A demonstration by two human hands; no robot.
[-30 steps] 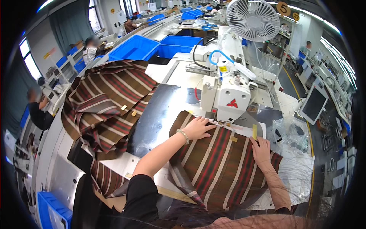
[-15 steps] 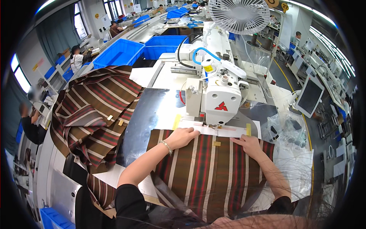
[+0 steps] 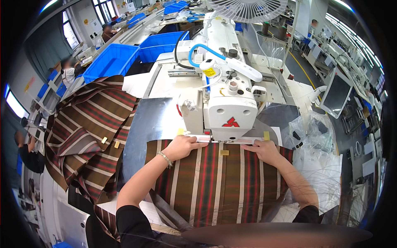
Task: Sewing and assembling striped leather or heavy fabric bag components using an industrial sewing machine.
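Observation:
A striped fabric panel in brown, red and cream lies flat before me, its far edge along a white strip under the head of a white sewing machine. My left hand presses on the panel's far left edge, forefinger stretched toward the needle area. On the far right edge rests my right hand, its forefinger pointing inward and fingers extended. Both hands lie on the cloth without gripping it. Between them, a small gold-coloured tag sits near the panel's edge. The needle itself is hard to make out.
More striped fabric is heaped at left, with two small tags. Blue bins stand behind it. Clear plastic bags and a tablet-like screen are at right. A white fan stands at the back. People work farther off.
The view has shifted, so the machine appears nearer. My left forefinger now stretches further out along the edge. Both hands stay on the panel, which lies in much the same place.

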